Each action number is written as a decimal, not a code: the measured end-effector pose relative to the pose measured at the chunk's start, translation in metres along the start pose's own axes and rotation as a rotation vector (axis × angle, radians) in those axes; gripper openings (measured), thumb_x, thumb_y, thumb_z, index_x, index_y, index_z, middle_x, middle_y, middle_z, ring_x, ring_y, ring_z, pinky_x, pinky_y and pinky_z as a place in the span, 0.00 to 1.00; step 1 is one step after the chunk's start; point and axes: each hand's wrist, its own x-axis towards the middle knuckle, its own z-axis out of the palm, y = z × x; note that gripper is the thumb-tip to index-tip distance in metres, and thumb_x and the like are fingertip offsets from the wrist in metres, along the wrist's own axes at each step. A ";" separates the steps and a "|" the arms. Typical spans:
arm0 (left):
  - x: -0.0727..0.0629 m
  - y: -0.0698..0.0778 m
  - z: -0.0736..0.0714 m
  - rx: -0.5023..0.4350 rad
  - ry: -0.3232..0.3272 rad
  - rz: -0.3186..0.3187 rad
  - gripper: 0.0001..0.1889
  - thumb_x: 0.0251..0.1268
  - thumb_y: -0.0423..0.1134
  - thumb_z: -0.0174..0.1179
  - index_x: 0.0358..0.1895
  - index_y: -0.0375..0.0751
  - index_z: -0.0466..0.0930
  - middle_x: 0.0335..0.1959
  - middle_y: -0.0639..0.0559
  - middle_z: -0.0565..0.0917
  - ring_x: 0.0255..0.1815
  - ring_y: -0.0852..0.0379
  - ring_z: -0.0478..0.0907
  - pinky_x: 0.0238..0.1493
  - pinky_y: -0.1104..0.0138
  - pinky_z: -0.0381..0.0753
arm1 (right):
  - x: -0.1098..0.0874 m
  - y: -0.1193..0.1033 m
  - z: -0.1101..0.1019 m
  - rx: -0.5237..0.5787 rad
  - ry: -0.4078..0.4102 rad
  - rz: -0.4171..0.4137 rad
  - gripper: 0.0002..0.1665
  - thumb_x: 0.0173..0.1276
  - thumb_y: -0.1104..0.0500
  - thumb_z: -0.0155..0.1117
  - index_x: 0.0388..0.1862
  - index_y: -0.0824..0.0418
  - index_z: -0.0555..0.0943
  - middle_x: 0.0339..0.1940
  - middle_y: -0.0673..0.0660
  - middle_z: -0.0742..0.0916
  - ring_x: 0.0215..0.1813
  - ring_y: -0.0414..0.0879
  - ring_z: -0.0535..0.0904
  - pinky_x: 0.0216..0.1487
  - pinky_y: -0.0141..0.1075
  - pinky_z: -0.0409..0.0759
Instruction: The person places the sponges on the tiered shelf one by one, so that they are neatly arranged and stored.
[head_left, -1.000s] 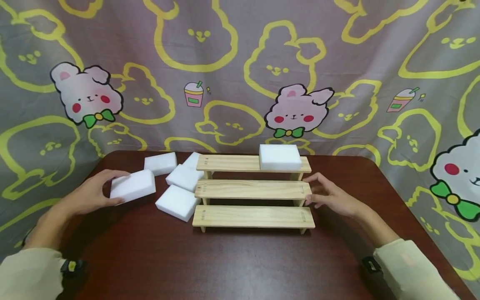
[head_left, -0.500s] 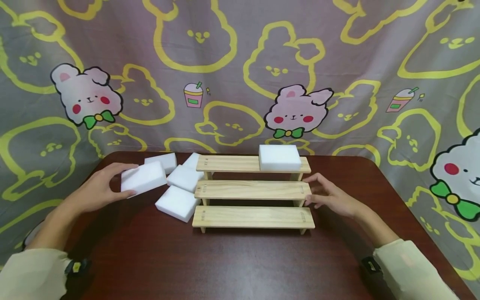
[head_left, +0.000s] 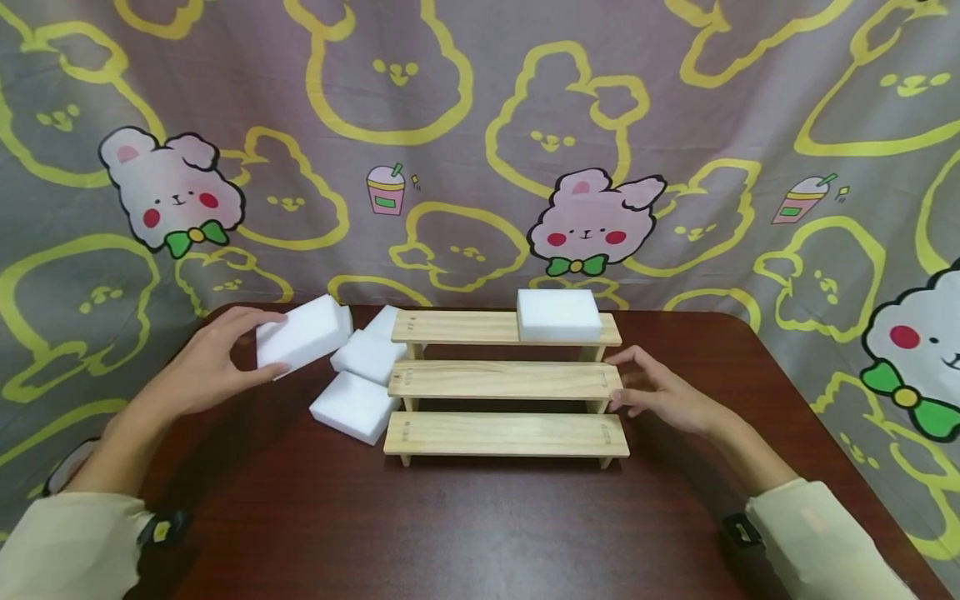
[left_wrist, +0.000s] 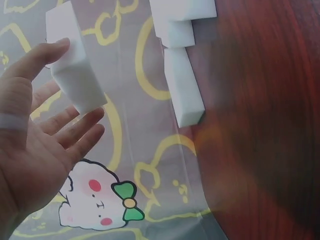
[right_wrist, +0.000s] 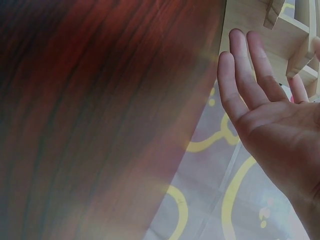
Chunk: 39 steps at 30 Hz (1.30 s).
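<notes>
My left hand (head_left: pixel 213 360) pinches a white foam block (head_left: pixel 300 333) between thumb and fingers, tilted up at its right end. In the left wrist view the same foam block (left_wrist: pixel 75 62) is held by the thumb on one face, with fingers behind. At the right end of a three-tier wooden display stand (head_left: pixel 506 381), my right hand (head_left: pixel 667 396) holds the side of the middle tier with thumb and index finger. Its other fingers extend past the stand (right_wrist: pixel 300 55) in the right wrist view. One white foam block (head_left: pixel 558 315) sits on the top tier's right end.
Left of the stand lie several more white foam blocks, including a near one (head_left: pixel 355 407) and one leaning on others (head_left: pixel 371 356). The dark red-brown table (head_left: pixel 480 525) backs onto a patterned curtain (head_left: pixel 465 167).
My left hand has moved right and away from me with the foam block, which now tilts more and covers most of the block behind. The right hand has stayed at the stand.
</notes>
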 end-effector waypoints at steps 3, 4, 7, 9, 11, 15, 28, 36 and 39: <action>0.003 0.004 0.002 -0.015 0.010 0.021 0.36 0.47 0.36 0.82 0.62 0.34 0.77 0.57 0.35 0.79 0.50 0.42 0.75 0.44 0.86 0.66 | 0.001 0.002 0.000 -0.009 0.005 0.007 0.28 0.76 0.61 0.63 0.68 0.65 0.63 0.52 0.68 0.83 0.49 0.58 0.86 0.45 0.48 0.84; 0.005 0.006 0.002 -0.021 0.009 0.023 0.36 0.47 0.36 0.82 0.62 0.34 0.77 0.57 0.35 0.79 0.49 0.43 0.75 0.44 0.87 0.66 | 0.001 0.002 0.000 -0.013 0.006 0.009 0.28 0.76 0.61 0.63 0.68 0.65 0.63 0.52 0.68 0.83 0.49 0.58 0.86 0.45 0.48 0.84; 0.009 0.012 0.004 -0.036 0.004 0.034 0.35 0.48 0.36 0.82 0.62 0.34 0.78 0.57 0.35 0.79 0.49 0.43 0.76 0.44 0.86 0.68 | 0.002 0.003 0.000 -0.021 0.007 0.008 0.27 0.77 0.60 0.62 0.67 0.65 0.63 0.51 0.68 0.83 0.49 0.59 0.86 0.46 0.48 0.84; 0.013 0.017 0.004 -0.042 0.000 0.034 0.34 0.50 0.37 0.81 0.63 0.35 0.78 0.58 0.36 0.79 0.49 0.43 0.76 0.44 0.84 0.70 | 0.001 0.002 0.001 -0.017 0.007 0.004 0.27 0.77 0.61 0.62 0.67 0.65 0.63 0.51 0.67 0.83 0.49 0.58 0.86 0.45 0.48 0.84; 0.017 0.022 0.005 -0.041 0.000 0.035 0.34 0.51 0.37 0.81 0.63 0.36 0.78 0.59 0.36 0.79 0.50 0.43 0.77 0.46 0.76 0.76 | 0.000 0.002 0.001 -0.017 0.009 0.001 0.27 0.77 0.61 0.62 0.67 0.65 0.63 0.51 0.67 0.83 0.49 0.57 0.86 0.45 0.48 0.84; 0.024 0.032 0.007 -0.049 -0.003 0.021 0.35 0.53 0.39 0.80 0.65 0.37 0.77 0.60 0.35 0.78 0.52 0.40 0.77 0.49 0.50 0.84 | -0.001 0.000 0.002 -0.010 0.016 0.003 0.27 0.77 0.61 0.62 0.67 0.65 0.63 0.53 0.66 0.83 0.48 0.55 0.87 0.45 0.47 0.84; 0.044 0.054 0.020 -0.145 0.007 0.062 0.30 0.55 0.35 0.78 0.61 0.34 0.80 0.60 0.36 0.77 0.55 0.41 0.75 0.53 0.43 0.79 | -0.001 0.000 0.001 0.008 0.012 0.002 0.27 0.76 0.62 0.62 0.68 0.65 0.62 0.52 0.67 0.83 0.49 0.55 0.86 0.45 0.47 0.84; 0.058 0.064 0.031 -0.206 -0.020 0.095 0.28 0.57 0.36 0.77 0.60 0.35 0.80 0.61 0.37 0.77 0.57 0.40 0.74 0.56 0.41 0.78 | 0.000 0.001 0.001 0.013 0.009 -0.010 0.27 0.76 0.63 0.61 0.68 0.66 0.62 0.51 0.67 0.83 0.48 0.55 0.86 0.44 0.46 0.84; 0.063 0.068 0.037 -0.213 -0.033 0.106 0.27 0.57 0.36 0.77 0.60 0.35 0.80 0.61 0.38 0.77 0.57 0.42 0.75 0.55 0.44 0.78 | 0.001 0.001 0.001 0.013 0.008 -0.009 0.27 0.76 0.63 0.62 0.68 0.66 0.62 0.51 0.67 0.83 0.48 0.55 0.86 0.44 0.46 0.84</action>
